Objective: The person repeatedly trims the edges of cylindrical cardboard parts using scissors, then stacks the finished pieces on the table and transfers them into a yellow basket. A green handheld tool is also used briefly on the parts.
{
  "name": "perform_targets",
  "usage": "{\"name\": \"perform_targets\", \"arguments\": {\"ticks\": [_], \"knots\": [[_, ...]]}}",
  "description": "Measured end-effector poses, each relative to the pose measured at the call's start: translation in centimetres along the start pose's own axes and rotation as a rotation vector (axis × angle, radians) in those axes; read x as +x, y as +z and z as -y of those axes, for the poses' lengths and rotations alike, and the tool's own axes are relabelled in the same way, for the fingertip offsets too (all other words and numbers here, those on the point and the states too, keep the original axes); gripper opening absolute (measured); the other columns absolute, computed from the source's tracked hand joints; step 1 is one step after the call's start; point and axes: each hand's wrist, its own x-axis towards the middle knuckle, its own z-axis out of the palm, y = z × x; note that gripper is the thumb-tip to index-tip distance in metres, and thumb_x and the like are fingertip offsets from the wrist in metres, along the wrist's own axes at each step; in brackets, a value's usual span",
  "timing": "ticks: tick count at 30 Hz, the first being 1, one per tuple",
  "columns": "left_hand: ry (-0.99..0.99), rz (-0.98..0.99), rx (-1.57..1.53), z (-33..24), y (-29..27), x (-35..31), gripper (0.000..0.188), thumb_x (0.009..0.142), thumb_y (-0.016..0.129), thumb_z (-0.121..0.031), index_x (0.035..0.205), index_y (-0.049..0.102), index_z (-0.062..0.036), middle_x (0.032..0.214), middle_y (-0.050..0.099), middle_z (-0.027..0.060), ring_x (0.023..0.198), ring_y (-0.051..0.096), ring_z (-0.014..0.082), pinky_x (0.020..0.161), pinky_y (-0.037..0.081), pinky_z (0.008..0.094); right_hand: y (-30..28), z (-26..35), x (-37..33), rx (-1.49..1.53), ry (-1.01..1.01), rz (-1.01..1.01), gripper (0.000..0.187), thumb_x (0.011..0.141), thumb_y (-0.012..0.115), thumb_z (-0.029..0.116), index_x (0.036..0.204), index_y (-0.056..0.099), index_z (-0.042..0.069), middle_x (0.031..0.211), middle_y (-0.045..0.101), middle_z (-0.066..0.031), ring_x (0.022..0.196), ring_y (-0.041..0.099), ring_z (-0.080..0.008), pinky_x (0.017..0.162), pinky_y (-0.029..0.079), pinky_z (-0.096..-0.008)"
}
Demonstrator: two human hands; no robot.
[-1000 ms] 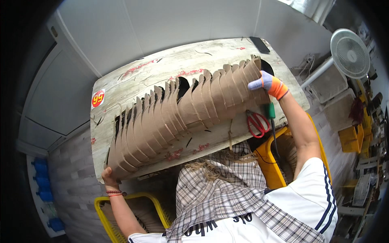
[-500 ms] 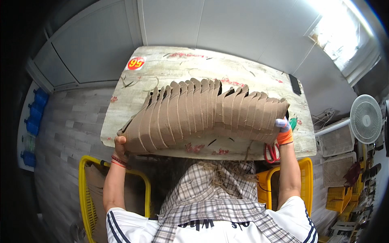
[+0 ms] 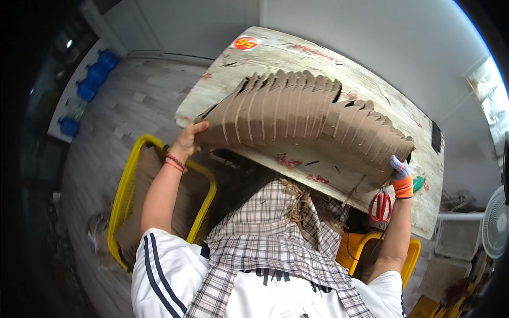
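A long row of overlapping brown fabric pieces (image 3: 286, 111) arches across the table, its far edge scalloped and showing some dark lining. My bare left hand (image 3: 189, 139), with beaded and red bands at the wrist, is closed on the row's left end, near the table's front-left corner. At the right end, my right hand (image 3: 401, 177) wears a pale-fingered glove with an orange cuff and grips the last pieces; its fingertips are partly hidden. Red-handled scissors (image 3: 380, 206) lie at the table's front edge, just beside the right hand.
The pale patterned table (image 3: 313, 169) carries a dark flat object (image 3: 436, 137) at its right edge and a green item (image 3: 418, 183). A yellow basket (image 3: 117, 212) of brown pieces stands at my left, another yellow basket (image 3: 411, 254) at my right. A white fan (image 3: 496, 222) stands far right.
The view has turned, so table and row appear farther right and tilted. More of the left basket shows. Both hands keep hold of the row's ends.
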Motion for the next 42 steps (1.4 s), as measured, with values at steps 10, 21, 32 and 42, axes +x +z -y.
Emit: {"name": "perform_targets", "arguments": {"ticks": [10, 21, 32, 42], "knots": [[0.018, 0.0, -0.028, 0.1, 6.9, 4.3, 0.06, 0.072, 0.083, -0.036, 0.119, 0.062, -0.0059, 0.117, 0.064, 0.0058, 0.109, 0.058, 0.021, 0.093, 0.045, 0.0391, -15.8, -2.2, 2.3, -1.143, -0.673, 0.065, 0.064, 0.078, 0.055, -0.008, 0.14, 0.046, 0.007, 0.118, 0.06, -0.0204, 0.104, 0.058, -0.0348, 0.089, 0.047, -0.0401], [0.025, 0.287, -0.222, 0.6, 7.5, 4.9, 0.055, 0.071, 0.081, -0.037, 0.114, 0.066, -0.0048, 0.113, 0.066, 0.0084, 0.106, 0.059, 0.0213, 0.093, 0.046, 0.037, -10.7, 2.5, 1.6, -0.061, 0.054, -0.042, 0.062, 0.091, 0.061, 0.038, 0.136, 0.047, -0.002, 0.137, 0.051, -0.0148, 0.126, 0.049, -0.0266, 0.107, 0.038, -0.0417], [0.165, 0.086, -0.299, -0.4, 6.3, -1.0, 0.031, 0.074, 0.074, -0.02, 0.099, 0.07, -0.0019, 0.093, 0.07, 0.0085, 0.083, 0.065, 0.0151, 0.077, 0.053, 0.0306, -3.9, 10.8, 2.1, -0.329, -0.148, 0.091, 0.038, 0.098, 0.049, 0.017, 0.131, 0.052, -0.001, 0.134, 0.053, -0.0121, 0.121, 0.052, -0.0233, 0.105, 0.041, -0.0396], [0.472, -0.279, -0.323, -1.6, -12.3, -29.6, 0.024, 0.085, 0.062, -0.019, 0.101, 0.065, -0.0022, 0.101, 0.068, 0.0062, 0.094, 0.064, 0.0164, 0.092, 0.049, 0.0327, 18.4, 5.2, 18.7, -0.518, -0.297, 0.477, 0.039, 0.088, 0.056, 0.002, 0.127, 0.053, -0.001, 0.116, 0.063, -0.0124, 0.111, 0.061, -0.0244, 0.097, 0.049, -0.0325]]}}
